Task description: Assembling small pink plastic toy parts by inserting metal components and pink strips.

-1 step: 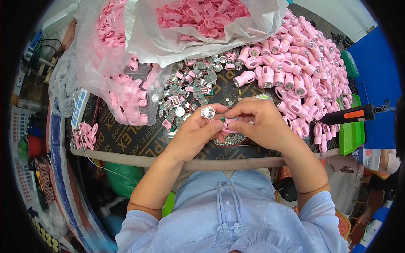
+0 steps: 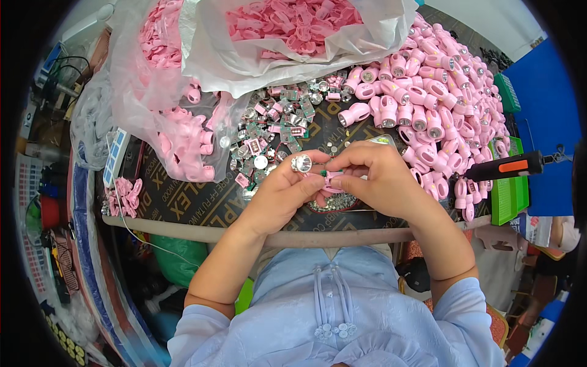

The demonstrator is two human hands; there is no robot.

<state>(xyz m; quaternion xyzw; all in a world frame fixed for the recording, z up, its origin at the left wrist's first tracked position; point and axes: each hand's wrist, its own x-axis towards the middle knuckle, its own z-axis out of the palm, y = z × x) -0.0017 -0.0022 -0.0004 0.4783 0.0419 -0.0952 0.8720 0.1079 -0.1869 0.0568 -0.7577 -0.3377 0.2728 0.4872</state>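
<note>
My left hand [image 2: 282, 188] is closed on a flashlight assembly, its silvery reflector [image 2: 301, 163] poking up by the index finger. Between the fingertips of both hands is a pink flashlight shell half [image 2: 333, 181], with a bit of green circuit board [image 2: 323, 174] at its side. My right hand [image 2: 376, 177] pinches that shell from the other side, thumb and index finger bent round it. The fingers cover much of both pieces, so how they join cannot be seen. Below the hands, a container of small metal parts [image 2: 335, 202] is partly hidden.
Reflectors with circuit boards [image 2: 261, 162] lie loose left of my hands. Finished-looking pink flashlights [image 2: 422, 101] are heaped to the right, near an electric screwdriver [image 2: 507, 166] and a green tray [image 2: 512, 189]. Bags of pink shells [image 2: 293, 27] stand behind; a white power strip [image 2: 116, 156] is left.
</note>
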